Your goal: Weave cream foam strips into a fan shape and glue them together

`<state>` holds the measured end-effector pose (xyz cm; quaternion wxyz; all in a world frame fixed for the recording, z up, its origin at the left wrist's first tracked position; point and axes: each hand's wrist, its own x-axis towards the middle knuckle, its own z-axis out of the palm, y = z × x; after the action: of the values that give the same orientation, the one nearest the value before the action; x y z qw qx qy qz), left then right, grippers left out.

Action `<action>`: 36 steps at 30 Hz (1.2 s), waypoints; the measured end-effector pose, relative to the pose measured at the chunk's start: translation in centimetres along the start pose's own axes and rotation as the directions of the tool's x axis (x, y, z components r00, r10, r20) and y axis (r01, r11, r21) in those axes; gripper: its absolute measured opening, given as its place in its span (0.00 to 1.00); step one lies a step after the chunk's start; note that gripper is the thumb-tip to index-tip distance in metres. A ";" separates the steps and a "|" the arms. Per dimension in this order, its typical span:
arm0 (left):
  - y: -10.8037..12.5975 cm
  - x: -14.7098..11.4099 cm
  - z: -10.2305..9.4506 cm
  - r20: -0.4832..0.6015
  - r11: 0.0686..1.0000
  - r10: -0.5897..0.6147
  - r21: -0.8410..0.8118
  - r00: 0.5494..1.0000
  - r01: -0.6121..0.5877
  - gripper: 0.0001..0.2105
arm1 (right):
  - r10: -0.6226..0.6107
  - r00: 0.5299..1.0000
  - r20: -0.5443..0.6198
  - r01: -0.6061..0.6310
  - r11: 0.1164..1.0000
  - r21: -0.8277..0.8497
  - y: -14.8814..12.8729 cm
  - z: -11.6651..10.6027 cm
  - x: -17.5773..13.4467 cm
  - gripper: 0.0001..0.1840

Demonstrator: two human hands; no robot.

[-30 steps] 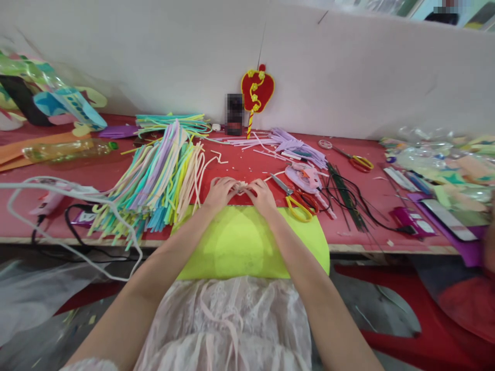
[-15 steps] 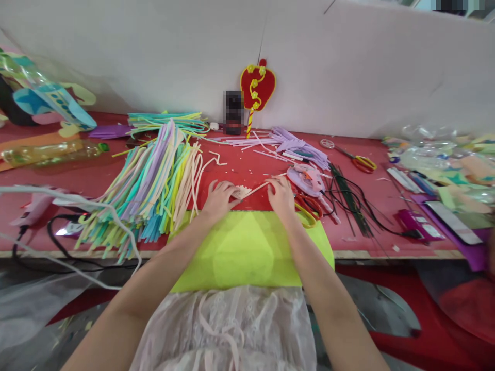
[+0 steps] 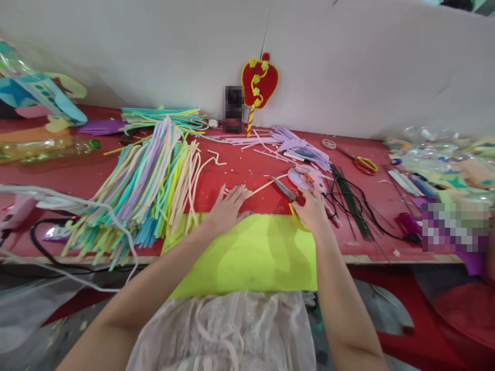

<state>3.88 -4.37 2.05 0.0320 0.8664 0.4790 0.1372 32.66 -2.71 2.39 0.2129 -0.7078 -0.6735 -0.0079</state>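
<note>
My left hand point(image 3: 229, 208) lies flat on the red tabletop with its fingers spread. It presses on a cream pipe cleaner point(image 3: 263, 188) whose free end runs right toward the pink glue gun point(image 3: 317, 180). The coiled part of that pipe cleaner is mostly hidden by the fingers. In my right hand point(image 3: 312, 210) are scissors with yellow and red handles point(image 3: 284, 188), blades apart and pointing up and left, near the cream strand. A yellow-green sheet point(image 3: 243, 252) drapes over the table edge below both hands.
A bundle of multicoloured pipe cleaners point(image 3: 143, 180) stands left, purple ones point(image 3: 301, 147) behind. A red apple-shaped ornament point(image 3: 260, 82) leans at the wall. Dark green stems point(image 3: 350, 206) and black cables lie right; a white cable point(image 3: 112, 206) crosses the left. Another pair of scissors point(image 3: 365, 165) rests farther back.
My right hand has let go of the cream strand, moved right and picked up the scissors. My left hand has flattened over the coiled piece, covering it.
</note>
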 end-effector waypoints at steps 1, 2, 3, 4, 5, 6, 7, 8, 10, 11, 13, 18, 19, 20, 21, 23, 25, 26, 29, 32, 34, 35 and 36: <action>0.2 0.0 0.1 0.021 1.000 0.006 0.010 1.000 -0.006 0.29 | -0.015 1.000 0.019 0.015 1.000 -0.003 0.1 0.2 -0.2 0.26; 0.3 -0.1 0.3 0.035 1.000 0.007 0.017 0.999 -0.007 0.29 | -0.033 0.999 0.025 0.033 0.999 -0.003 0.2 0.4 -0.4 0.26; 0.4 -0.1 0.4 0.041 1.000 0.004 0.022 0.999 -0.005 0.29 | -0.053 0.998 0.016 0.053 0.999 -0.001 0.2 0.7 -0.7 0.25; 0.4 -0.1 0.5 0.043 1.000 0.003 0.027 0.999 -0.004 0.29 | -0.070 0.998 -0.007 0.070 0.998 0.004 0.2 1.0 -0.9 0.25; 0.4 -0.2 0.5 0.043 0.999 0.004 0.032 0.999 -0.005 0.30 | -0.079 0.996 -0.039 0.079 0.997 0.013 0.2 1.3 -1.2 0.25; 0.4 -0.2 0.5 0.043 0.999 0.006 0.037 0.999 -0.007 0.30 | -0.084 0.994 -0.071 0.086 0.996 0.023 0.2 1.4 -1.4 0.24; 0.4 -0.2 0.5 0.044 0.999 0.008 0.044 0.999 -0.009 0.30 | -0.084 0.991 -0.101 0.087 0.996 0.033 0.2 1.5 -1.6 0.24; 0.4 -0.2 0.5 0.045 0.999 0.009 0.051 0.999 -0.012 0.30 | -0.083 0.989 -0.125 0.088 0.995 0.039 0.2 1.5 -1.8 0.23; 0.4 -0.3 0.4 0.044 0.998 0.010 0.064 0.999 -0.013 0.30 | -0.080 0.985 -0.150 0.086 0.996 0.037 0.5 1.3 -2.1 0.21; 0.4 -0.3 0.4 0.042 0.998 0.009 0.067 0.999 -0.012 0.30 | -0.076 0.986 -0.147 0.081 0.996 0.027 0.8 1.0 -2.2 0.21; 0.5 -0.3 0.3 0.036 0.998 0.009 0.069 0.999 -0.012 0.30 | -0.061 0.990 -0.130 0.061 0.998 -0.001 1.5 0.4 -2.4 0.19; 0.4 -0.3 0.5 0.021 0.999 0.017 0.034 1.000 -0.017 0.30 | -0.016 0.998 -0.067 0.010 0.996 -0.089 2.5 -1.2 -3.3 0.18; 0.3 -0.3 0.5 0.021 1.000 0.009 0.022 1.000 -0.010 0.30 | 0.004 0.999 -0.048 -0.009 0.994 -0.113 2.4 -1.5 -3.5 0.18; 0.3 -0.3 0.6 0.022 1.000 -0.001 0.008 1.000 0.001 0.30 | 0.027 0.999 -0.032 -0.031 0.991 -0.132 2.1 -1.8 -3.6 0.18; 0.3 -0.3 0.6 0.025 1.000 -0.009 -0.007 1.000 0.009 0.30 | 0.047 0.999 -0.021 -0.049 0.989 -0.140 1.9 -2.0 -3.6 0.18; 0.1 -0.3 0.6 0.021 0.999 -0.027 -0.042 0.999 0.028 0.30 | 0.067 0.997 -0.042 -0.072 0.991 -0.113 1.4 -2.6 -3.1 0.18; -0.1 -0.1 0.6 -0.005 0.995 -0.064 -0.082 0.998 0.063 0.29 | 0.097 0.985 -0.142 -0.107 0.993 -0.058 1.5 -3.0 -1.7 0.19; -0.3 -0.1 0.6 -0.023 0.990 -0.091 -0.106 0.996 0.088 0.28 | 0.145 0.968 -0.205 -0.158 0.986 -0.047 1.8 -3.2 -0.6 0.19; -0.8 0.1 0.7 -0.059 0.968 -0.182 -0.183 0.981 0.169 0.31 | 0.319 0.911 -0.261 -0.343 0.938 -0.051 3.4 -3.2 3.3 0.22; -1.1 0.2 0.8 -0.065 0.949 -0.233 -0.234 0.970 0.212 0.36 | 0.397 0.918 0.000 -0.397 0.918 -0.013 5.0 -2.3 6.5 0.21; -1.1 0.2 0.9 -0.067 0.943 -0.245 -0.248 0.967 0.222 0.37 | 0.397 0.917 0.034 -0.397 0.918 0.000 5.5 -1.4 7.6 0.20; -1.1 0.2 0.9 -0.069 0.941 -0.248 -0.252 0.966 0.224 0.37 | 0.395 0.918 0.033 -0.395 0.918 0.005 5.6 -0.9 7.7 0.19; -1.1 0.3 0.9 -0.070 0.940 -0.249 -0.256 0.966 0.224 0.37 | 0.395 0.919 0.017 -0.395 0.919 0.008 5.7 -0.5 7.7 0.19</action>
<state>3.37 -3.48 1.01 0.1310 0.7838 0.5601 0.2342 38.92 4.47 3.46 0.2089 -0.8278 -0.5187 0.0443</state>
